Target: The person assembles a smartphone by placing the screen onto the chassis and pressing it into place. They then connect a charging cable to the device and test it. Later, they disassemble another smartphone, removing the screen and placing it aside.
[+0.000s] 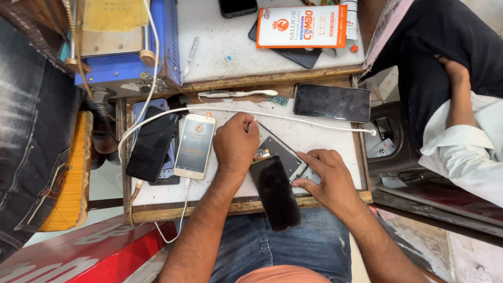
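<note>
My left hand (236, 144) is closed around a thin tool, its tip pointing at an opened phone body (280, 152) lying on the white work board (314, 137). My right hand (327, 178) presses flat on the right side of that phone, fingers spread. A black screen panel (275, 194) lifted off the phone leans over the board's front edge toward my lap. What sits under my left palm is hidden.
A white phone with a lit screen (195, 145) and dark phones (152, 142) lie to the left. A black phone (332, 102) sits at the back right. A white cable (293, 118) crosses the board. A blue machine (123, 47) stands behind. Another person's arm (461, 99) is at the right.
</note>
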The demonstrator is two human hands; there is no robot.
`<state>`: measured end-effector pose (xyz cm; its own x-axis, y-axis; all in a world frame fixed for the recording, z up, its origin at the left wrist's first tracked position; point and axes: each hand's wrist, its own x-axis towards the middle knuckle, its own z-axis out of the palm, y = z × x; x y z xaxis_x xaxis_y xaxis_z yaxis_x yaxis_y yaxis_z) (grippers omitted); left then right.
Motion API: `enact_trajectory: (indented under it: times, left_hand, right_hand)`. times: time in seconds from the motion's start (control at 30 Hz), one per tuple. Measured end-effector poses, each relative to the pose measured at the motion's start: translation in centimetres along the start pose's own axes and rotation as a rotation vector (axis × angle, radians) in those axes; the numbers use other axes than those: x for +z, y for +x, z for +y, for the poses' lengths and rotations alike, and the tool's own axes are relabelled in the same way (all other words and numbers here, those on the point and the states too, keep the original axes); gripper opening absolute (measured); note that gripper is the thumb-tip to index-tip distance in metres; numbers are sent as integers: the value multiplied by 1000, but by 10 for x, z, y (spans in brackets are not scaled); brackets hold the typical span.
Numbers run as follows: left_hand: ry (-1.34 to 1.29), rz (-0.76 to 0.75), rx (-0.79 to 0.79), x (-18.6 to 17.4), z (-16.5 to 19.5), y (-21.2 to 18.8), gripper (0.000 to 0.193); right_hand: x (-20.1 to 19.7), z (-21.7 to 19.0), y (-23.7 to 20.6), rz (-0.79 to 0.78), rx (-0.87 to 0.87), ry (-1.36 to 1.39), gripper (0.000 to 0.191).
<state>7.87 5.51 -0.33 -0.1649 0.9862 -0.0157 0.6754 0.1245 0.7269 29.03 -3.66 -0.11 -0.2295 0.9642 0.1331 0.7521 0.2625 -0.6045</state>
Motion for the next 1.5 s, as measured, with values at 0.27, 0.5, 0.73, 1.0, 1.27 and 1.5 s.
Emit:
enact_trajectory:
  times: [0.27,0.5,0.73,1.0,1.27,1.5]
  left_hand:
    - [69,-71,95,13,14,-27,13]
    - [120,-66,122,16,20,-29,14]
    - [188,-168,115,21,24,-40,19]
    - [112,-136,274,47,34,-88,14]
    - [110,-98,231,42,24,-62,16]
    - [132,-191,278,43,42,-85,15]
  right_hand:
    - [2,2,0,14,5,22,66]
    - [2,3,0,12,-3,-1,62]
    - [0,1,-2,1,75,28,77]
    - [7,9,-3,47,83,89,87]
    - [14,22,-9,51,32,102,109]
    - [13,20,-6,101,22,102,98]
